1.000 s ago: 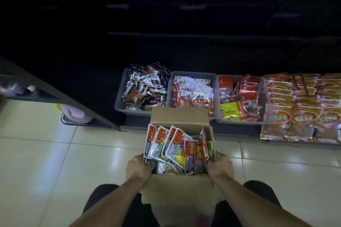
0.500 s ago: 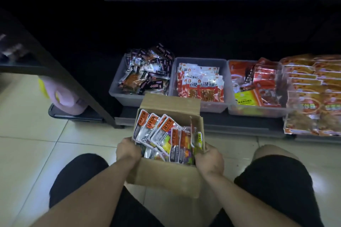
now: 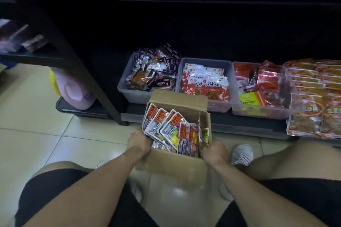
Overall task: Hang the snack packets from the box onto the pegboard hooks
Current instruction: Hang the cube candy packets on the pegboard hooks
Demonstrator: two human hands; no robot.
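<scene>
An open cardboard box (image 3: 173, 164) hangs low over the tiled floor between my knees. It is full of snack packets (image 3: 171, 131) with orange labels, silver backs and coloured sweets showing. My left hand (image 3: 139, 143) grips the box's left rim, fingers curled over the edge. On the opposite rim my right hand (image 3: 215, 152) holds on the same way. The pegboard and its hooks lie in the dark above and cannot be made out.
Three grey bins stand on the low shelf ahead: dark packets (image 3: 151, 75), red-and-white packets (image 3: 204, 83), red packs (image 3: 258, 86). Orange noodle packs (image 3: 313, 97) are stacked at right. A black shelf post (image 3: 88, 79) slants at left, with a pink bottle (image 3: 73, 90) behind it. My shoe (image 3: 241, 154) is right of the box.
I have sunk into a lower squat and the box has come down with me toward the floor. Both knees and a shoe now show. My grip on both rims is unchanged.
</scene>
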